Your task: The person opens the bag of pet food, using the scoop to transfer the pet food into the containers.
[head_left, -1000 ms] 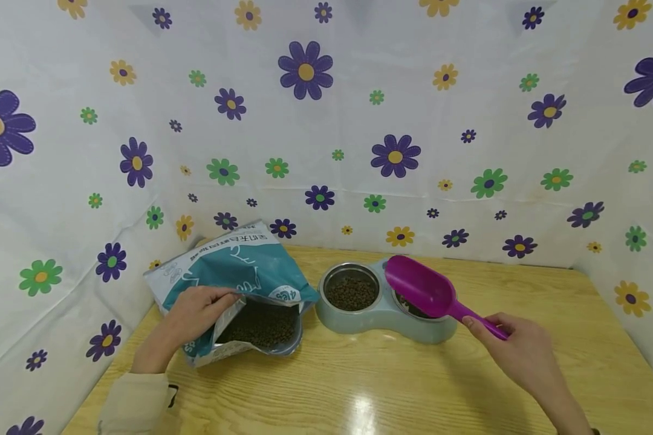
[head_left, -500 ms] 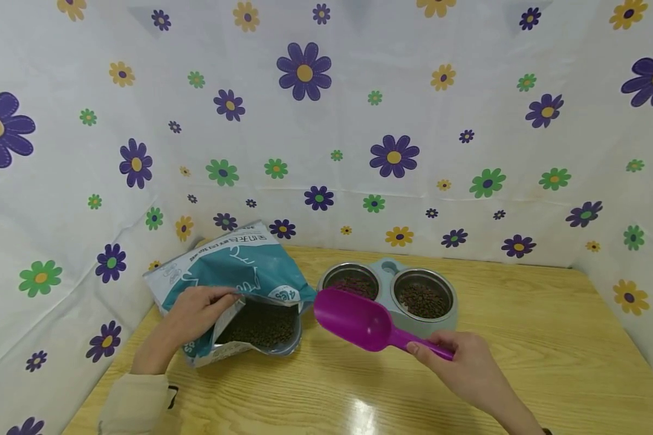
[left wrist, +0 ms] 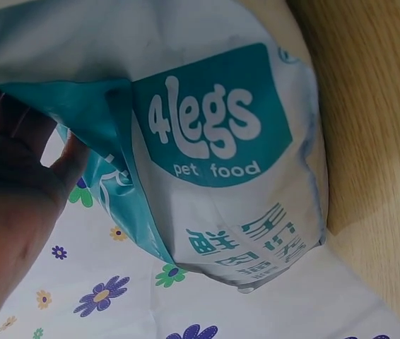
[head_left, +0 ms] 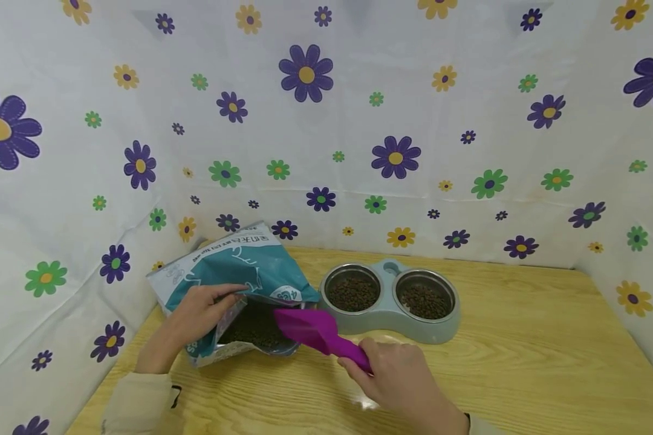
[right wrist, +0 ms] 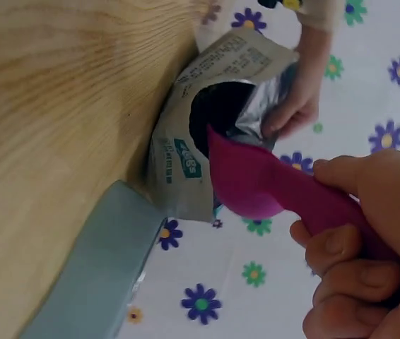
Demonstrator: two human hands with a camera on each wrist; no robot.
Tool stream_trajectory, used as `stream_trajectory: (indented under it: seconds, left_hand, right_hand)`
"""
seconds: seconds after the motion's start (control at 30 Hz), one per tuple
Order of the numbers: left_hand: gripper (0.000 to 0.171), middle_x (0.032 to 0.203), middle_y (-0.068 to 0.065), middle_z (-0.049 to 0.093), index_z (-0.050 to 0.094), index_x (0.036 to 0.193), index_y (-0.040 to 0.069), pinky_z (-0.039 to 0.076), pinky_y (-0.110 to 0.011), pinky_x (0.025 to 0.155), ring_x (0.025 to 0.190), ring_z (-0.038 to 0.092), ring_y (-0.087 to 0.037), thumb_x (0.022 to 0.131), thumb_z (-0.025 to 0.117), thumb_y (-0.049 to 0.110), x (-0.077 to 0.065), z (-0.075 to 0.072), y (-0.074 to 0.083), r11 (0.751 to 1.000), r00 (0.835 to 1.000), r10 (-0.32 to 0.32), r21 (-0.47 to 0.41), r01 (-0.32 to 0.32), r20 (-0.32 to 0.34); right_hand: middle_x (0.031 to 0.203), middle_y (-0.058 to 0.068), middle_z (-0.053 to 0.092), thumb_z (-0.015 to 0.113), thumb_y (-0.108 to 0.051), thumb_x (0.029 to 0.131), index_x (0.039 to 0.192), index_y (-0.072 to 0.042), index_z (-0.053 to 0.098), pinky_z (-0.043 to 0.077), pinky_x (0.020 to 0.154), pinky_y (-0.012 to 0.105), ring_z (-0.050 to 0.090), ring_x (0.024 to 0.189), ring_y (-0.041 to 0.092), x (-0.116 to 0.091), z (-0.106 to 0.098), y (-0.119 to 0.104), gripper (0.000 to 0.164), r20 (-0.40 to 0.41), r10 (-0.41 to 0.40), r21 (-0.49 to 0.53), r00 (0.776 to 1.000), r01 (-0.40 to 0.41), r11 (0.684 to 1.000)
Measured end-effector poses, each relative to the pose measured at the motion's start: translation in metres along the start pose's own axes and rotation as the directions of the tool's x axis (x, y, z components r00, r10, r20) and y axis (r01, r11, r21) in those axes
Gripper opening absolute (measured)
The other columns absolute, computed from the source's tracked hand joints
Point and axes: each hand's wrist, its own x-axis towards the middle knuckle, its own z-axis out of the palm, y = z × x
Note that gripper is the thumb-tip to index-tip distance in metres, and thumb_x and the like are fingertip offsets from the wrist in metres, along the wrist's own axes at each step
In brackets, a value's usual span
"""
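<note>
A teal and white pet food bag [head_left: 272, 266] lies on its side at the left, its mouth facing the front and brown kibble [head_left: 256, 337] inside. My left hand [head_left: 198, 317] pinches the upper edge of that mouth and holds it up. In the left wrist view the bag [left wrist: 221, 212] shows its printed side, with part of the hand [left wrist: 16, 191] beside it. My right hand [head_left: 402, 377] grips the handle of a magenta scoop [head_left: 307, 328], whose tip reaches the bag's opening. Fingers curl round the scoop's handle [right wrist: 327, 212] in the right wrist view.
Right of the bag stands a pale blue double feeder [head_left: 370, 323]. Its left steel bowl [head_left: 354, 289] and right steel bowl [head_left: 423, 295] both hold brown kibble. All stand on a wooden table [head_left: 522, 338], with a flowered cloth [head_left: 348, 121] behind and at the sides.
My right hand has carried the scoop leftward from over the right bowl, past the front of the feeder, to the bag's mouth. The left hand stays on the bag's edge.
</note>
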Motion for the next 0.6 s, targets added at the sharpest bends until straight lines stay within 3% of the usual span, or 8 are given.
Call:
stream_trajectory:
  seconds: [0.1, 0.2, 0.3, 0.43, 0.6]
  left_hand:
    - [0.029, 0.059, 0.011, 0.038, 0.073, 0.129, 0.015, 0.034, -0.024, 0.048, 0.046, 0.033, -0.001, 0.105, 0.056, 0.015, 0.0, 0.001, 0.0, 1.0, 1.0, 0.012, 0.003, -0.012, -0.005]
    - [0.029, 0.058, 0.011, 0.037, 0.073, 0.129, 0.015, 0.033, -0.024, 0.048, 0.045, 0.032, -0.001, 0.106, 0.056, 0.016, 0.0, 0.001, 0.0, 1.0, 1.0, 0.019, 0.004, -0.019, -0.009]
    - [0.029, 0.056, 0.012, 0.036, 0.073, 0.13, 0.015, 0.033, -0.024, 0.047, 0.044, 0.031, -0.001, 0.106, 0.056, 0.017, -0.001, 0.0, 0.0, 1.0, 1.0, 0.018, 0.006, -0.018, -0.008]
    - [0.03, 0.056, 0.012, 0.035, 0.072, 0.13, 0.015, 0.033, -0.024, 0.047, 0.044, 0.031, -0.001, 0.106, 0.055, 0.018, -0.001, 0.0, 0.0, 1.0, 1.0, 0.02, 0.005, -0.02, -0.008]
    - [0.029, 0.055, 0.012, 0.039, 0.073, 0.13, 0.015, 0.033, -0.024, 0.045, 0.043, 0.032, 0.0, 0.106, 0.055, 0.017, 0.0, 0.002, -0.001, 1.0, 1.0, 0.027, -0.016, -0.027, -0.011]
  right_hand:
    - [0.052, -0.01, 0.035, 0.021, -0.05, 0.111, 0.068, -0.016, 0.048, 0.015, 0.043, 0.017, 0.025, 0.043, 0.0, 0.005, 0.006, -0.009, 0.061, -0.041, -0.098, -0.15, 0.994, 0.09, 0.985]
    - [0.051, -0.007, 0.04, 0.018, -0.043, 0.112, 0.071, -0.014, 0.051, 0.017, 0.04, 0.02, 0.029, 0.041, 0.003, 0.009, 0.009, -0.017, 0.06, -0.028, -0.155, -0.242, 0.988, 0.143, 0.96]
    - [0.051, -0.006, 0.04, 0.048, -0.042, 0.108, 0.075, -0.013, 0.054, 0.017, 0.039, 0.021, 0.031, 0.041, 0.003, 0.012, 0.01, -0.027, 0.044, 0.014, -0.17, -0.294, 0.985, 0.167, 0.941]
    - [0.051, -0.006, 0.04, 0.081, -0.047, 0.085, 0.074, -0.014, 0.054, 0.023, 0.036, 0.024, 0.035, 0.039, 0.005, 0.018, 0.011, -0.042, 0.044, 0.073, -0.106, -0.337, 0.992, 0.124, 0.933]
    - [0.05, -0.006, 0.044, 0.08, -0.042, 0.087, 0.07, -0.012, 0.057, 0.033, 0.035, 0.027, 0.045, 0.039, 0.007, 0.034, 0.006, -0.066, 0.041, 0.153, 0.019, -0.395, 0.988, 0.044, 0.918]
